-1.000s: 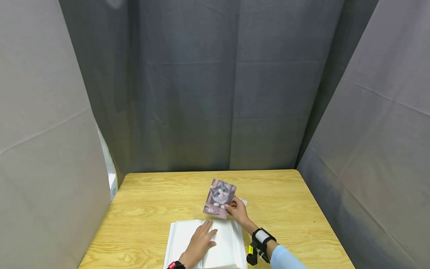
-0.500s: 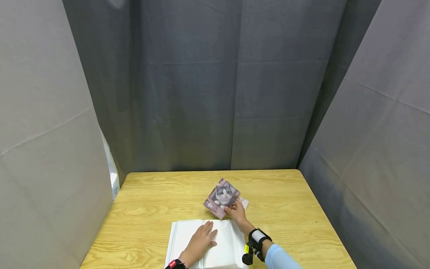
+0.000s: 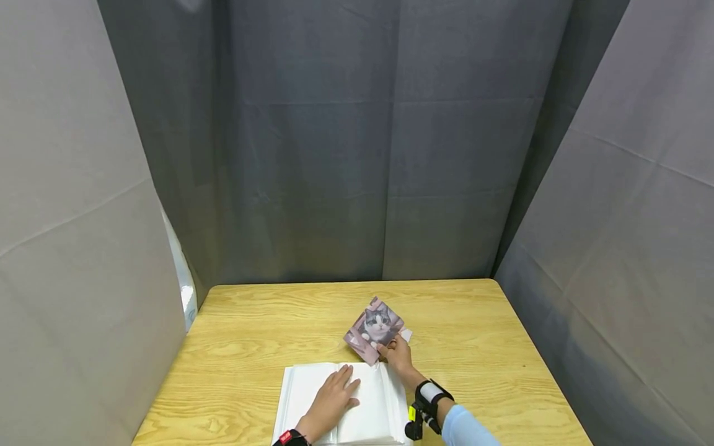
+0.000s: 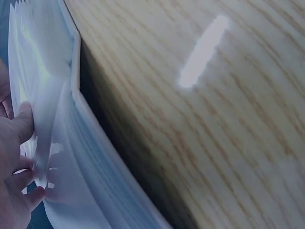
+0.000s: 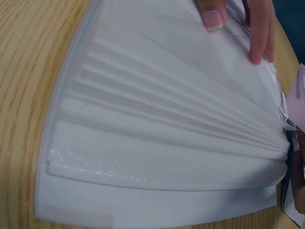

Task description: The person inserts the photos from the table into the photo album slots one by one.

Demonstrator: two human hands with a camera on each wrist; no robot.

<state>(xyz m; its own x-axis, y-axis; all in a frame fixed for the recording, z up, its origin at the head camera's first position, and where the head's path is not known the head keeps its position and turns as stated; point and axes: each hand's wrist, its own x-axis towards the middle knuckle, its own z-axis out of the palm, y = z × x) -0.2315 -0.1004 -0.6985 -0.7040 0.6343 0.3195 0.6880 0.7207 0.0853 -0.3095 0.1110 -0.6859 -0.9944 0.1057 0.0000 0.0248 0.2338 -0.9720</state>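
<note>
A white photo album [image 3: 369, 414] with clear sleeve pages lies spread on the table, and its layered sleeves [image 5: 157, 119] fan out in the right wrist view. My left hand [image 3: 330, 402] rests flat on its pages near the spine; part of this hand [image 4: 14, 157] shows at the left edge in the left wrist view. Beyond the album's far edge, my right hand [image 3: 399, 355] pinches a cat photo [image 3: 375, 328] by its lower right side. The photo is tilted. A pale piece [image 3: 407, 335] shows behind those fingers; what it is, I cannot tell.
The wooden table [image 3: 251, 328] extends around the album on both sides. Grey curtains [image 3: 312, 155] hang behind it, and pale cloth walls [image 3: 625, 248] stand left and right.
The cat photo in my right hand has turned clockwise and shifted slightly right. My left hand has stayed on the album pages.
</note>
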